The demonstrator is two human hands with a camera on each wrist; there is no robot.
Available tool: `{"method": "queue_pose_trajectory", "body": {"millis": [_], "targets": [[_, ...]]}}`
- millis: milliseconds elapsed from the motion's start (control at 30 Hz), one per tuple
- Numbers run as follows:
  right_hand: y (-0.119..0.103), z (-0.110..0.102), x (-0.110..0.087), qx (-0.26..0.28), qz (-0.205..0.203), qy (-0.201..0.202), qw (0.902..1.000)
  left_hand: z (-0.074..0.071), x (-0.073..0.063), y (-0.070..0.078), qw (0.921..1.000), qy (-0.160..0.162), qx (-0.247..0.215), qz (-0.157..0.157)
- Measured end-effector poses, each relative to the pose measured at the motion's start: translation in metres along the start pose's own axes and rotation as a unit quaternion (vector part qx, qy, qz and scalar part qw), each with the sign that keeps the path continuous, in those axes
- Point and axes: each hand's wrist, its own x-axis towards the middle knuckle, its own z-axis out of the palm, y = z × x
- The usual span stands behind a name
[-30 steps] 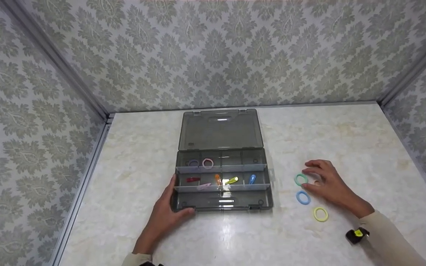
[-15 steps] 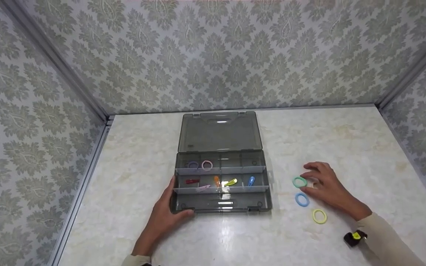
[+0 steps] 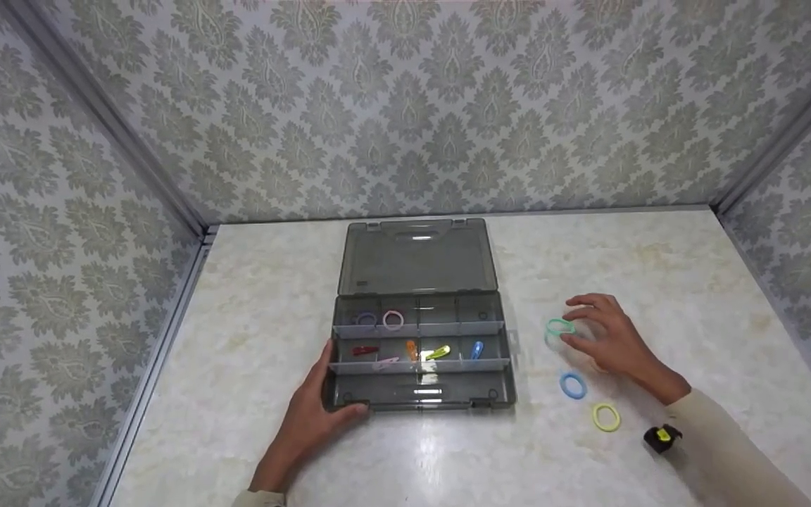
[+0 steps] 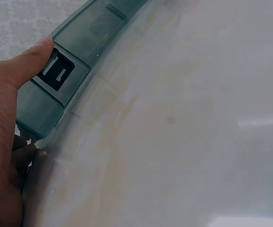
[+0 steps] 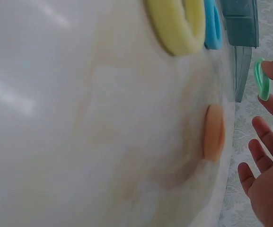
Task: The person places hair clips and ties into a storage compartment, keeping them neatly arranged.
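A grey see-through compartment box [image 3: 377, 389] stands with its lid [image 3: 416, 260] folded back. My left hand [image 3: 310, 415] grips its front left corner, thumb on the front wall beside a latch [image 4: 57, 71]. Between thumb and index finger, my right hand [image 3: 617, 345] pinches a green hair tie [image 5: 266, 92], held above the table right of the box. The other right fingers are spread. On the table nearby lie a blue hair tie [image 3: 564, 384], a yellow hair tie [image 3: 597, 417] and an orange hair tie [image 5: 214, 135], which the right hand hides in the head view.
In the box's back row sit a purple hair tie [image 3: 365, 315] and a pink hair tie [image 3: 386, 321]. The middle row holds several hair clips, among them a red one [image 3: 365, 350] and a blue one [image 3: 476, 350]. Patterned walls enclose the table's back and sides.
My right hand has picked up the green hair tie and moved slightly up and left with it. The left hand keeps its hold on the box.
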Motion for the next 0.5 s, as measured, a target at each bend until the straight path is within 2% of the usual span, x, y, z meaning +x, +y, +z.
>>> {"method": "queue_pose_trajectory", "body": {"millis": [200,500], "targets": [[-0.005,0.007,0.02,0.026,0.012,-0.001,0.9996,0.0,0.001,-0.002,0.9999,-0.002,0.002,-0.01],[-0.017,0.021,0.048,0.04,0.047,-0.016,0.998,0.0,0.001,-0.002,1.0,0.002,0.001,0.006]]}}
